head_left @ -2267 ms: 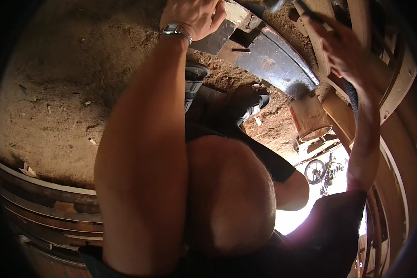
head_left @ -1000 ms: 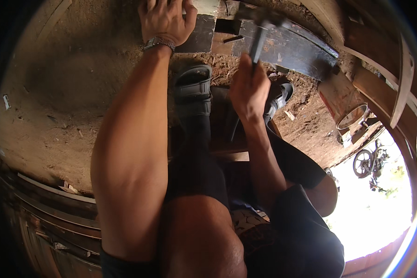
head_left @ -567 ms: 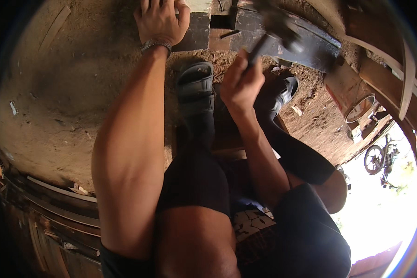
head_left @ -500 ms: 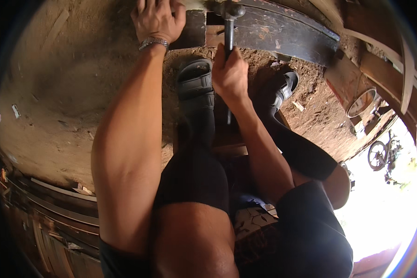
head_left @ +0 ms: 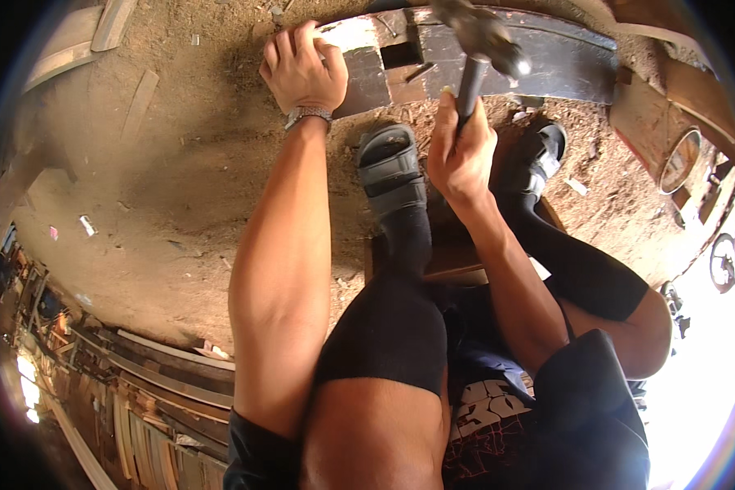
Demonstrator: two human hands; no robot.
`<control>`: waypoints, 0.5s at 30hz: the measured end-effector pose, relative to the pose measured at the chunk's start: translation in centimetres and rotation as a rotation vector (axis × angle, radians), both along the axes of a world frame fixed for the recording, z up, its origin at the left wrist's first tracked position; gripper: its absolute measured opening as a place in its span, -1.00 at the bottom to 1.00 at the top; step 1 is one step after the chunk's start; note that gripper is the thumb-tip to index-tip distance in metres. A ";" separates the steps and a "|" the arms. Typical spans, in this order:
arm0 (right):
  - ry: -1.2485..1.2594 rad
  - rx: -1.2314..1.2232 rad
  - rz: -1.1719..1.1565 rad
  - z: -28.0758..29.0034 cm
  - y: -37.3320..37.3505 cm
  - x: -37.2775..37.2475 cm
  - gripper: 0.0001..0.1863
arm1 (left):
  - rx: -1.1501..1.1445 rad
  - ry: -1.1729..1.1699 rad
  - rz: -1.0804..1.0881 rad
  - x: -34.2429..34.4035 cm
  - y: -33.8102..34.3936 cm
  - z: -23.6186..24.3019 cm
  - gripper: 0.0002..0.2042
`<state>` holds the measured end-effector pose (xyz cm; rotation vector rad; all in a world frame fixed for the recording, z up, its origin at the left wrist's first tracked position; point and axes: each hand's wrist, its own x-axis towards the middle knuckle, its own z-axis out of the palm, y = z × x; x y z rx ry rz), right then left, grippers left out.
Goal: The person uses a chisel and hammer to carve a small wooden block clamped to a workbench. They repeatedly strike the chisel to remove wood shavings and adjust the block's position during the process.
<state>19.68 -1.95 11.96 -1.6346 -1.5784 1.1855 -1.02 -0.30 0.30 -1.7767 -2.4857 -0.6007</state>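
A dark painted wooden board [head_left: 547, 69] lies across the dirt floor beyond my feet. My left hand [head_left: 306, 72] rests on its left end, palm down with the fingers apart. A rectangular dark hole [head_left: 400, 55] is cut in the board to the right of that hand. Beside the hole, a short dark nail-like piece [head_left: 419, 72] slants over a bare wood patch. My right hand [head_left: 463, 155] is wrapped round the dark handle of a hammer [head_left: 470, 86]. The hammer's metal head is over the board, right of the hole, and slightly blurred.
My sandalled left foot [head_left: 392, 167] and right foot [head_left: 539, 155] are just on the near side of the board. A round-rimmed container [head_left: 680, 161] lies at the right among planks. Stacked wood strips [head_left: 151, 441] fill the lower left. A wheel [head_left: 722, 263] stands in bright light at far right.
The hammer has moved right and lifted off the area by the hole, which now shows. My left hand stays on the board's end. The whole view has shifted, placing things farther right and lower.
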 end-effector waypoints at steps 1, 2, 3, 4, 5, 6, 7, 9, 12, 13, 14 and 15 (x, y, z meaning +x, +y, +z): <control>-0.095 -0.045 0.043 -1.4 -0.1 -0.1 -0.76 | -0.014 -0.007 0.000 -0.1 0.6 0.1 -0.62; -0.198 -0.101 0.083 -3.0 -0.3 0.4 -0.73 | -0.038 -0.023 -0.004 0.4 0.8 0.3 -0.62; -0.252 -0.107 0.176 -3.6 0.5 0.2 -0.67 | -0.097 -0.012 0.007 0.3 1.3 0.6 -0.62; -0.250 -0.186 0.166 -3.4 0.2 0.7 -0.65 | -0.122 -0.021 0.006 0.4 0.8 0.9 -0.62; -0.239 -0.245 0.167 -2.6 0.8 0.6 -0.63 | -0.129 -0.020 0.019 0.1 0.4 0.7 -0.62; -0.234 -0.312 0.176 -1.8 1.2 1.0 -0.62 | -0.144 -0.026 0.038 0.3 0.0 0.7 -0.62; -0.215 -0.304 0.180 -1.5 1.7 1.4 -0.56 | -0.082 0.003 0.016 -0.1 0.1 0.6 -0.62; -0.230 -0.364 0.125 0.7 2.6 1.8 -0.55 | -0.087 0.015 0.008 -0.4 -0.1 0.5 -0.62; -0.270 -0.329 0.014 2.1 2.6 3.8 -0.55 | -0.079 0.012 0.009 -0.3 0.0 0.6 -0.63; -0.297 -0.263 -0.021 2.0 2.6 4.6 -0.58 | -0.076 0.006 0.015 -0.3 0.0 0.6 -0.63; -0.324 -0.196 -0.066 1.7 2.3 5.5 -0.60 | -0.070 -0.003 0.010 -0.2 0.2 0.6 -0.63; -0.378 -0.167 -0.084 1.3 2.3 6.3 -0.64 | -0.074 -0.004 0.010 -0.2 0.3 0.6 -0.63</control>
